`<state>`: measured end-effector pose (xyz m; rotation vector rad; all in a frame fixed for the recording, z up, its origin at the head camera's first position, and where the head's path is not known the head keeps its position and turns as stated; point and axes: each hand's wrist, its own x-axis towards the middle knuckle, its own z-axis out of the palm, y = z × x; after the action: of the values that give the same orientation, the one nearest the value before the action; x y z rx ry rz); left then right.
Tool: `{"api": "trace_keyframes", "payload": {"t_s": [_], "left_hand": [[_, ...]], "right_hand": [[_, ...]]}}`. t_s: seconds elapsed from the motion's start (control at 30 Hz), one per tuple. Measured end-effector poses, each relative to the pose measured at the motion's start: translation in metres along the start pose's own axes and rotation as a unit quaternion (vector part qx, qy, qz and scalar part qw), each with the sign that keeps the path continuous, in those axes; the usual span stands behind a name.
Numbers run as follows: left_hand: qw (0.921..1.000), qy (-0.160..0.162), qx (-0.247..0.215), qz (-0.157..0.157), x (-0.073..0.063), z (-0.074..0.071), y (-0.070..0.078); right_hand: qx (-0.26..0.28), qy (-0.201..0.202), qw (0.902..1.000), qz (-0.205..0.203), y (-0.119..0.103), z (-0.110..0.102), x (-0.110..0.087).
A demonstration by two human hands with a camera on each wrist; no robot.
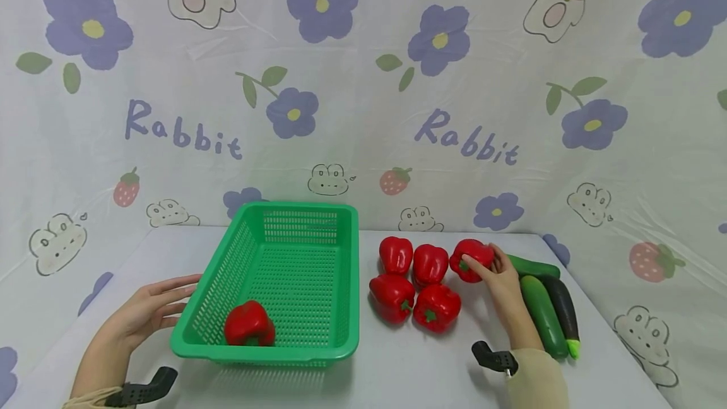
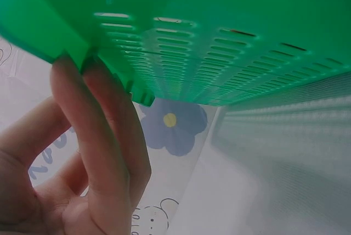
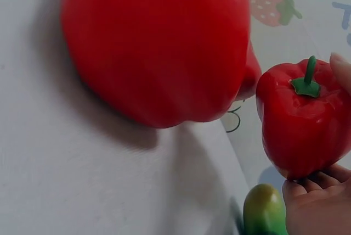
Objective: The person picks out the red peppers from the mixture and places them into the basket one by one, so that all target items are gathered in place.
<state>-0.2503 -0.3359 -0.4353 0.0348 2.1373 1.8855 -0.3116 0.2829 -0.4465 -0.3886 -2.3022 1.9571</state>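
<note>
My right hand (image 1: pixel 502 279) grips a red bell pepper (image 1: pixel 470 260) at the back right of the table, thumb on the near side and fingers round its far right side. In the right wrist view that pepper (image 3: pixel 301 119) shows its green stem, the fingers under it. Beside it on the table stand several more red bell peppers (image 1: pixel 430 264). At the left, a green plastic basket (image 1: pixel 351 283) holds one red bell pepper (image 1: pixel 247 323) in its near left corner. My left hand (image 1: pixel 142 311) has its fingers extended to the basket's left side; in the left wrist view the fingertips touch the rim.
Right of my right hand lie a green cucumber-like vegetable (image 1: pixel 542 314), a dark eggplant-like one (image 1: pixel 559 308) with a light green end, and another green one (image 1: pixel 534 266) behind them. A printed cloth (image 1: pixel 363 93) hangs behind the white table (image 1: pixel 409 371).
</note>
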Motion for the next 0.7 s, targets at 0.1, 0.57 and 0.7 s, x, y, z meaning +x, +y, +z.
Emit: {"api": "trace_keyframes", "payload": {"t_s": [0.1, 0.57, 0.7], "left_hand": [[1.0, -0.001, -0.002, 0.0, 0.0, 0.0, -0.001], [1.0, -0.003, -0.004, -0.002, 0.0, 0.0, -0.002], [0.9999, -0.005, -0.01, -0.003, 0.0, -0.001, -0.002]], "right_hand": [[-0.004, -0.004, 1.0, -0.002, -0.004, 0.001, 0.001], [-0.002, -0.008, 0.9996, -0.028, -0.023, 0.018, 0.002], [-0.001, -0.013, 0.999, -0.043, -0.027, 0.025, 0.002]]}}
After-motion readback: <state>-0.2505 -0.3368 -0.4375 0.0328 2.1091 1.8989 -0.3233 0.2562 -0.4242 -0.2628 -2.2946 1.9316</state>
